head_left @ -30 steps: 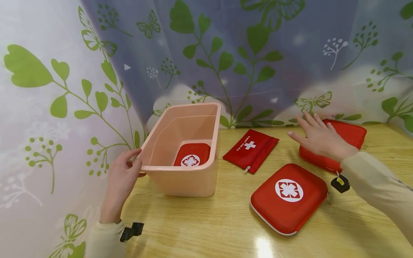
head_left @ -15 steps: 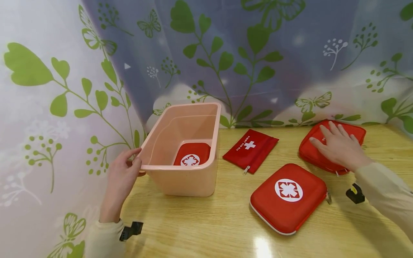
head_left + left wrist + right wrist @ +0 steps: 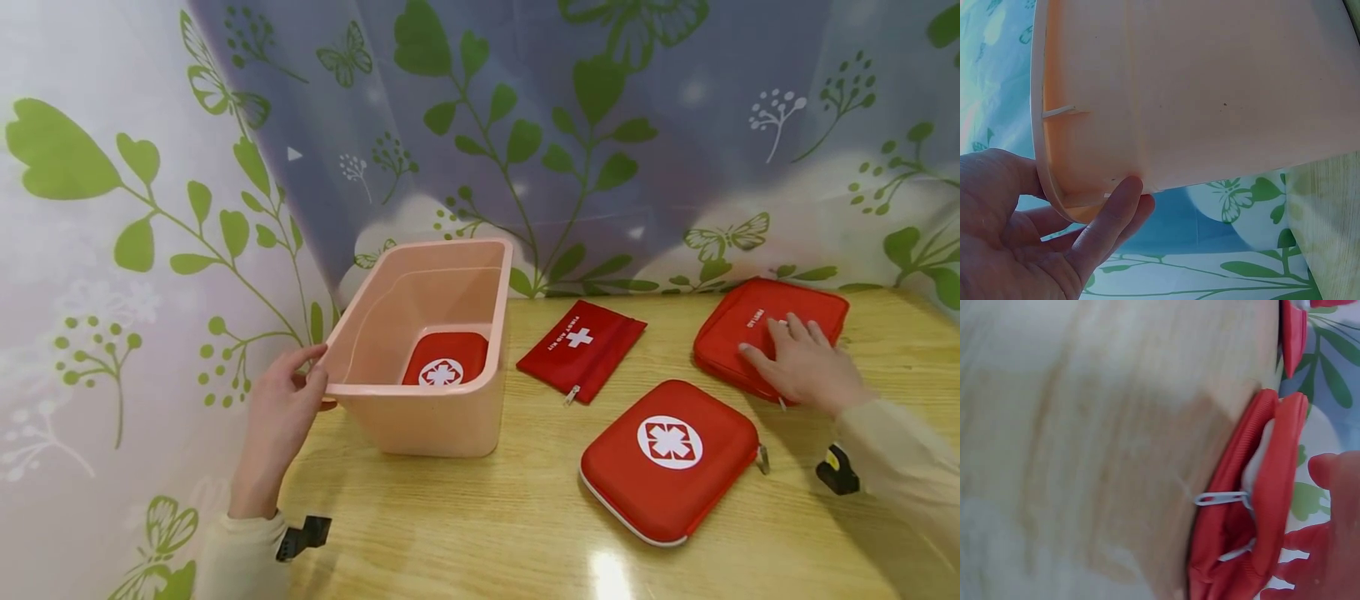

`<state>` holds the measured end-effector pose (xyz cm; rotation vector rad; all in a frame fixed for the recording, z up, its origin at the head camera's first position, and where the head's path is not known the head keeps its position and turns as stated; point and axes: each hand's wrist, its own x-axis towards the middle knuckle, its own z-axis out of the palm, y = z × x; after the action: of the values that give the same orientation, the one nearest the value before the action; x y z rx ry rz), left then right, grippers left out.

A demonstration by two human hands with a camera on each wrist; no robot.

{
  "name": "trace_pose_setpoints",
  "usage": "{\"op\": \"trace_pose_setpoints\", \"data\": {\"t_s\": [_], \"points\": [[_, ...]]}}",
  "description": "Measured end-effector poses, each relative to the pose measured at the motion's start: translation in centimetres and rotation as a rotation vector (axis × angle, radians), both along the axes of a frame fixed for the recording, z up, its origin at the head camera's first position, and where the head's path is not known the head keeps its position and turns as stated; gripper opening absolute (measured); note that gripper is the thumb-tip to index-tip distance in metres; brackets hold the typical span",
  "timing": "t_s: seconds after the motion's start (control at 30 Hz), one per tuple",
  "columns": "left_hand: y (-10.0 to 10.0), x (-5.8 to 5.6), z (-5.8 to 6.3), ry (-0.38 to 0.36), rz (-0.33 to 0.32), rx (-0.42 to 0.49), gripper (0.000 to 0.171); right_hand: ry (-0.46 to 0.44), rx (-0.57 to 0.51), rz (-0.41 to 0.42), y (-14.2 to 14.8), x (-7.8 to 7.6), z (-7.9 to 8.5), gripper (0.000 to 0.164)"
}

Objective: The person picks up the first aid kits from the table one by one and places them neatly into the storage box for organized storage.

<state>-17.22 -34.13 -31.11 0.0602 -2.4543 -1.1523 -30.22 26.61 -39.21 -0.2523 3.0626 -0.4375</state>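
Observation:
My left hand (image 3: 279,417) grips the near left corner of the peach plastic bin (image 3: 438,421), thumb and fingers on either side of its rim, as the left wrist view also shows. Inside the bin lies a red case (image 3: 467,354) with a white emblem, partly hidden by the near wall. At the back right, my right hand (image 3: 813,367) lies over a soft red first aid pouch (image 3: 731,333), fingers relaxed on its top. In the right wrist view the pouch's zipper gapes, with two metal pulls (image 3: 1221,499) and something white within.
A flat red first aid kit pouch (image 3: 566,346) lies right of the bin. In front of the soft pouch sits a red hard case (image 3: 675,500) with a round white emblem. A patterned cloth (image 3: 660,192) backs the wooden table (image 3: 450,525).
My right hand has come down and to the right onto the soft pouch, uncovering its left part and lettering. My left hand stays on the bin rim.

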Motion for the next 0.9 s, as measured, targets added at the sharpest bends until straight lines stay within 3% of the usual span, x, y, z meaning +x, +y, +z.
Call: {"op": "trace_pose_setpoints", "data": {"t_s": [0.43,0.7,0.9], "points": [[0.3,0.1,-0.2,-0.005,0.004,-0.005,0.039,0.016,-0.020,0.006,0.2,0.2,-2.0,0.087],[0.2,0.0,-0.2,0.011,0.012,-0.003,0.039,0.123,-0.114,0.064,0.5,-0.1,-2.4,0.052],[0.2,0.0,-0.1,0.017,0.013,-0.003,0.039,0.230,-0.165,0.096,0.8,-0.1,-2.6,0.044]]}}
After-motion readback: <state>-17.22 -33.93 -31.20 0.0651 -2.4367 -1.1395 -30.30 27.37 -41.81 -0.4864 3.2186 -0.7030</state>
